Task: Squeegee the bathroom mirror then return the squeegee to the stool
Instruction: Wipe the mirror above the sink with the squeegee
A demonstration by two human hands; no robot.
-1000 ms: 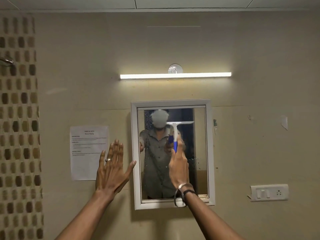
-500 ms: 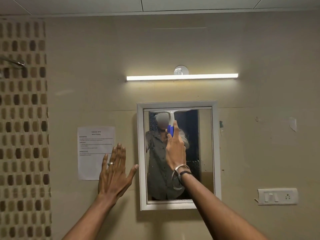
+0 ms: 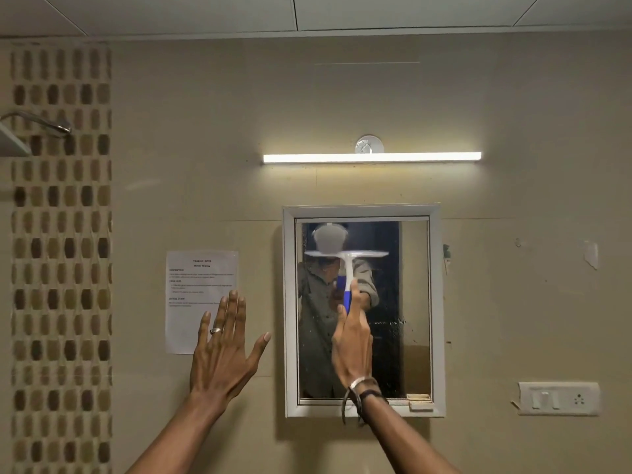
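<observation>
Gripping white-bladed, blue-handled squeegee (image 3: 346, 265), right hand (image 3: 352, 340).

The single head-worn camera is facing the wall (image 3: 513, 114) squarely from about arm's length, tilting slightly upward so the ceiling (image 3: 410, 12) is showing; the mirror (image 3: 436, 302) is sitting right of centre, low in frame.

Lit tube light (image 3: 372, 157) fixed across beige wall above. Printed paper notice (image 3: 201, 302) stuck at left, beside strip of brown mosaic tiles (image 3: 61, 254). Shower head (image 3: 37, 123) at far left edge. Switch and socket plate (image 3: 559, 398) low at right.
</observation>
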